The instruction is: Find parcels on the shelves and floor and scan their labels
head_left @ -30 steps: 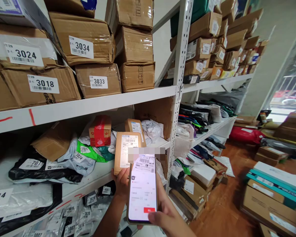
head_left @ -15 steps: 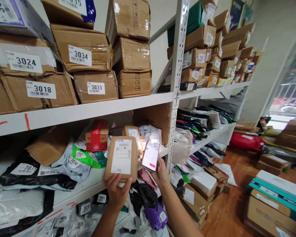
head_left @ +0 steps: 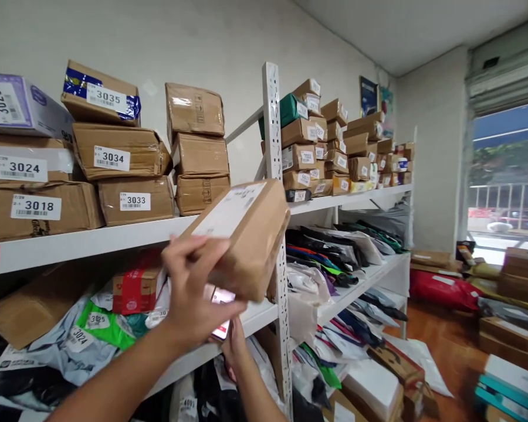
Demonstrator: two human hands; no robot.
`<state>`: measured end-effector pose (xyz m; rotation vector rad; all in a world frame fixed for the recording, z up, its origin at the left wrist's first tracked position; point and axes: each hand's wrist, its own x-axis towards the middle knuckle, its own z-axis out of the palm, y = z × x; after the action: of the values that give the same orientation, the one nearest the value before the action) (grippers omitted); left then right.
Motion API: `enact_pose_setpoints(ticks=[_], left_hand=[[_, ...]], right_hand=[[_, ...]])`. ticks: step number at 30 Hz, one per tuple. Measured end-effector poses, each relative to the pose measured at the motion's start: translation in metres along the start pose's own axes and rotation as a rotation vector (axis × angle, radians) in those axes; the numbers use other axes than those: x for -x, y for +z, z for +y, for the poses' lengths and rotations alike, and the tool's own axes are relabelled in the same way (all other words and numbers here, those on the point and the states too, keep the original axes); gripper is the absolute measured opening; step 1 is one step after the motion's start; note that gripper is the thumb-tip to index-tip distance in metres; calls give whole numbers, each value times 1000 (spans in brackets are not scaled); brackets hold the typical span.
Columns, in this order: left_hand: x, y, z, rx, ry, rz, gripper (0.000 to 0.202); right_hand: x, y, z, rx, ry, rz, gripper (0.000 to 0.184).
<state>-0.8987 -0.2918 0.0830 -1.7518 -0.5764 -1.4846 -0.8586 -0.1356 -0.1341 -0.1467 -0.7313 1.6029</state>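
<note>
My left hand [head_left: 189,290] grips a small brown cardboard parcel [head_left: 246,234] with a white label on top, held up and tilted at the height of the middle shelf [head_left: 92,240]. My right hand [head_left: 234,346] sits lower, partly hidden behind the left hand, and holds a phone [head_left: 222,313] of which only part of the lit screen and a red-edged corner show. Just right of the parcel stands the white perforated shelf post [head_left: 275,176].
Numbered cardboard boxes [head_left: 114,158] fill the upper shelf. Poly mailers and a red box [head_left: 136,287] lie on the shelf below. More bags [head_left: 334,246] and boxes crowd the shelves to the right. Cartons [head_left: 510,346] and a red bag [head_left: 440,290] sit on the wooden floor.
My left hand has lifted the parcel up and tilted it toward me. The phone has dropped below it, behind the left hand. My view has swung upward.
</note>
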Motion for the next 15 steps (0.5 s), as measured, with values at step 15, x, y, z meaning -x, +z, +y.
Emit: enact_pose_setpoints(ticks=[15], left_hand=[[-144, 183, 0, -579, -188, -518, 60]], right_hand=[[-1, -4, -5, 1, 91, -85, 74]])
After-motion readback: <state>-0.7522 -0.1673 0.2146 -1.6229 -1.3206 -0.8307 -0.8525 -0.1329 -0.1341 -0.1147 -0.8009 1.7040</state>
